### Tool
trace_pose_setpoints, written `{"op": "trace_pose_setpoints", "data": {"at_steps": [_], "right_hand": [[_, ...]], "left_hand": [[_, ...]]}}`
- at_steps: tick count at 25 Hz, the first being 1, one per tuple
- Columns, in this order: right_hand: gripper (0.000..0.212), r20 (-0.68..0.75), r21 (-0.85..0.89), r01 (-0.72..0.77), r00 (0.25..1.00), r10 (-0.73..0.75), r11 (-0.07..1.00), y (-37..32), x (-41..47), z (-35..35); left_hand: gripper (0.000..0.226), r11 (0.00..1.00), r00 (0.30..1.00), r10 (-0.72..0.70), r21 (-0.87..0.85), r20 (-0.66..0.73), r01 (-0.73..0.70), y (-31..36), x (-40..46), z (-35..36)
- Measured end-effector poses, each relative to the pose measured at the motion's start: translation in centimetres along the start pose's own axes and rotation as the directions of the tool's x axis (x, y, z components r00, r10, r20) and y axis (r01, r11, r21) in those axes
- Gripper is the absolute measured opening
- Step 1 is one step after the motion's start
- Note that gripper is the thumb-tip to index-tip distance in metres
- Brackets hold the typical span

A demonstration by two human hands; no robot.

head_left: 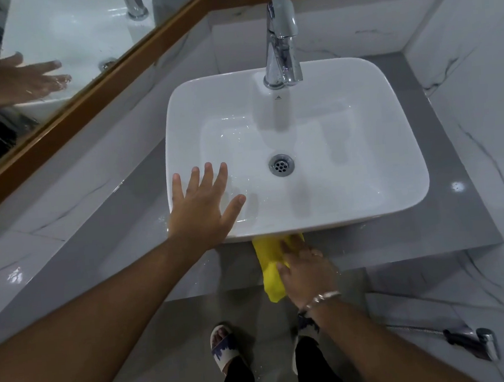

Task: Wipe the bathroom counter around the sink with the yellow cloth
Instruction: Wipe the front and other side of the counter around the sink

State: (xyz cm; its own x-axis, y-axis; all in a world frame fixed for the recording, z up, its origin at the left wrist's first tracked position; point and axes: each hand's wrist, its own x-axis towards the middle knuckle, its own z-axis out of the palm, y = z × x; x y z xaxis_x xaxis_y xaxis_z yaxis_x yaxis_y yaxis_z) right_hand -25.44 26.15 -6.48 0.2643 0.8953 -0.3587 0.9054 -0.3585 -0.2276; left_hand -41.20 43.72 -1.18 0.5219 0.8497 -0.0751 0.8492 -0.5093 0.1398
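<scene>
The right hand [308, 272] presses the yellow cloth [271, 270] down on the grey counter [430, 227], fingers laid over its bunched upper part and the thumb against its side, so the hold is a flat, palm-down press rather than a pinch. The cloth lies on the front strip of counter, its far end tucked just under the near rim of the white sink [301, 217], its near end hanging past the counter's edge. It looks soft, light and limp, probably damp, so it will likely fold and slide easily on the glossy top; spreading the fingers wide over its middle should keep it from rolling up under the palm. The left hand [206, 205] holds nothing: it rests open, fingers splayed, on the sink's near-left corner, seemingly as a brace. Beyond, the chrome faucet [282, 42] stands at the basin's back edge, and a wood-framed mirror [79, 38] runs along the left wall.
</scene>
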Motion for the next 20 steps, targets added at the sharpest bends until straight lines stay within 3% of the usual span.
{"op": "trace_pose_setpoints", "data": {"at_steps": [4, 6, 9, 12, 14, 15, 17, 18, 20], "right_hand": [[0.045, -0.394, 0.068, 0.218, 0.902, -0.174, 0.974, 4.6, -1.4, -6.6], [0.058, -0.447, 0.003, 0.187, 0.879, -0.166, 0.982, 5.2, 1.1, -9.3], [0.074, -0.359, -0.149, 0.121, 0.918, -0.167, 0.982, 5.7, 5.3, -10.5], [0.076, -0.257, -0.288, 0.131, 0.944, -0.208, 0.949, 5.9, 6.4, -9.8], [0.073, -0.234, -0.296, 0.140, 0.948, -0.214, 0.945, 6.0, 6.2, -9.7], [0.072, -0.231, -0.300, 0.138, 0.949, -0.212, 0.944, 5.8, 6.2, -9.7], [0.069, -0.213, -0.298, 0.136, 0.955, -0.205, 0.945, 5.7, 6.4, -9.8], [0.069, -0.205, -0.294, 0.133, 0.958, -0.198, 0.947, 5.7, 6.4, -9.7], [0.069, -0.187, -0.293, 0.115, 0.967, -0.175, 0.949, 5.7, 6.4, -9.6]], "left_hand": [[0.073, 1.000, 1.000, 0.022, -0.007, -0.021, -0.022, -0.2, 0.4, 0.5], [0.074, 1.000, 1.000, 0.015, -0.010, -0.015, -0.016, -0.3, 0.2, 0.5], [0.075, 1.000, 1.000, 0.022, 0.015, 0.004, -0.022, 0.3, -0.2, 0.8], [0.074, 1.000, 1.000, -0.002, 0.014, 0.009, 0.002, 0.2, 0.1, 0.2], [0.071, 1.000, 0.993, -0.003, -0.005, -0.116, 0.003, 0.5, -1.0, -0.2], [0.069, 0.996, 0.973, 0.066, -0.047, -0.222, -0.078, 1.1, -2.5, -0.1], [0.063, 0.901, 0.865, 0.340, -0.134, -0.370, -0.412, 3.7, -7.3, 1.8], [0.058, 0.827, 0.819, 0.468, -0.162, -0.333, -0.538, 5.3, -9.6, 3.5], [0.049, 0.767, 0.800, 0.592, -0.234, -0.103, -0.597, 8.0, -10.7, 7.2]]}}
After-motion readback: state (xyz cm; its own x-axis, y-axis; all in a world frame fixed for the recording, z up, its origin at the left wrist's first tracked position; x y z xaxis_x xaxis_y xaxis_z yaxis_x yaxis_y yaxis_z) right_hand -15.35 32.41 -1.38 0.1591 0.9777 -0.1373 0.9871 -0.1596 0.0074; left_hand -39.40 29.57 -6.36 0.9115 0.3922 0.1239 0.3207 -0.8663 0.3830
